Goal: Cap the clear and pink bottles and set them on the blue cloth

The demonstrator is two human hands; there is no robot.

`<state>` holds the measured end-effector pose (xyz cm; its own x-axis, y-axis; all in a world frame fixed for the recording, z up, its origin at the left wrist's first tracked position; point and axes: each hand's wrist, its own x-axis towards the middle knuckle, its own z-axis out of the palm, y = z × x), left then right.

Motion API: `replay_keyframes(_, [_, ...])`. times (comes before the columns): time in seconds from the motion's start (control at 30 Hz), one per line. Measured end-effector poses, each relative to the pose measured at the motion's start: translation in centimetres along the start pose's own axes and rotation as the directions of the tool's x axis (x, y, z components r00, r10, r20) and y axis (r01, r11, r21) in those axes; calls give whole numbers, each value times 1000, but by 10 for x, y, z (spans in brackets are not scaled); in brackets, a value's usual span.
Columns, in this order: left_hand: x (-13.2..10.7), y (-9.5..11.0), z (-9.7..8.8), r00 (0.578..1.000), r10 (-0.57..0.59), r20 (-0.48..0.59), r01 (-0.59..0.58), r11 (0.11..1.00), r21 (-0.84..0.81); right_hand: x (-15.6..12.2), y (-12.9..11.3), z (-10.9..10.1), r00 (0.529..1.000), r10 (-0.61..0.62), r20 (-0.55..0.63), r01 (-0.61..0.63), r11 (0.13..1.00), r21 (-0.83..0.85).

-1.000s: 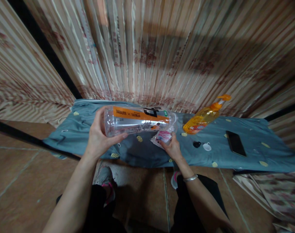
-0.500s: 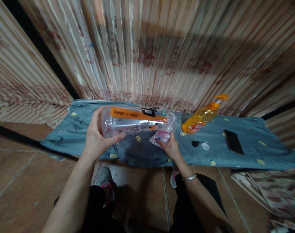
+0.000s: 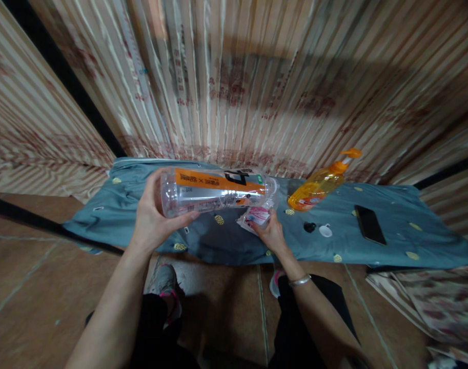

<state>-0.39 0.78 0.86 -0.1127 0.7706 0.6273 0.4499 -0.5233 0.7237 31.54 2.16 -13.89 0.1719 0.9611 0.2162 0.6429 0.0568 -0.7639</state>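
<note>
A large clear plastic bottle with an orange and silver label lies sideways in the air above the blue cloth, its neck to the right. My left hand is wrapped round its base end, thumb along the near side. Close to the bottle's neck, my right hand grips a small crumpled clear plastic packet with pink print. The packet sits just below the neck; whether the two touch I cannot tell. Part of the packet is hidden by my fingers.
On the blue patterned cloth stands an orange pump bottle. Nearer lie a small black object, a small white cap-like piece and a black phone. A pleated curtain hangs behind; black poles flank it.
</note>
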Motion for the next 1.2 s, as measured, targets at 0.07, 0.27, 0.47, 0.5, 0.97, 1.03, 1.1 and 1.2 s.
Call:
replay_keyframes(0.07, [0,1,0,1000,-10,4,9,1000,17,0,-1,0,1000,-5,2,5,1000,7])
replay_keyframes(0.27, [1,5,-1,999,-36,5,36,999,27,0,-2,0,1000,9,17,-10,999,45])
replay_keyframes(0.47, [1,4,0,999,-36,-1,36,999,9,0,-3,-1,1000,22,20,-23,999,41])
replay_keyframes(0.5, [1,4,-1,999,-32,-2,32,999,9,0,-4,-1,999,24,22,-25,999,41])
replay_keyframes(0.97, [1,2,1,1000,-6,-2,6,1000,-1,0,-3,0,1000,19,-1,-19,1000,25])
replay_keyframes(1.03, [1,3,0,1000,-13,4,13,1000,14,0,-3,0,1000,21,3,-21,999,36])
replay_keyframes(1.1, [1,4,0,1000,-25,11,24,999,29,0,-3,-1,1000,19,4,-19,999,46])
replay_keyframes(1.2, [0,5,0,999,-33,17,33,999,25,0,-4,-1,1000,14,2,-14,999,52])
